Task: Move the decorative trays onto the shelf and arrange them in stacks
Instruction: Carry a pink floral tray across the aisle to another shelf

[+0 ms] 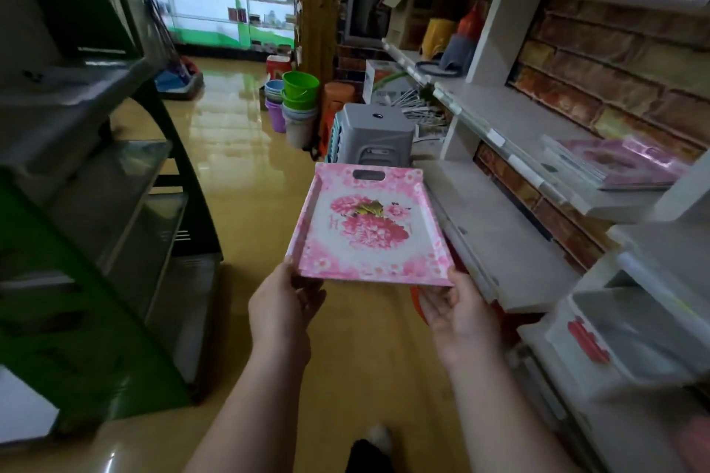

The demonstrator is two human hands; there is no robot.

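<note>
A pink floral decorative tray [369, 227] with a cut-out handle at its far end is held out in front of me above the aisle floor. My left hand [286, 303] grips its near left corner and my right hand [457, 313] grips its near right corner. A stack of similar pink trays [614, 165] lies on the white shelf [518, 134] to the right, blurred. The held tray sits just left of the lower shelf board [495, 234].
White shelving runs along the brick wall on the right. A grey stool [370, 134] and stacked coloured buckets [296, 104] stand ahead in the aisle. A green rack [96, 223] fills the left side. White plastic bins [630, 342] sit at lower right.
</note>
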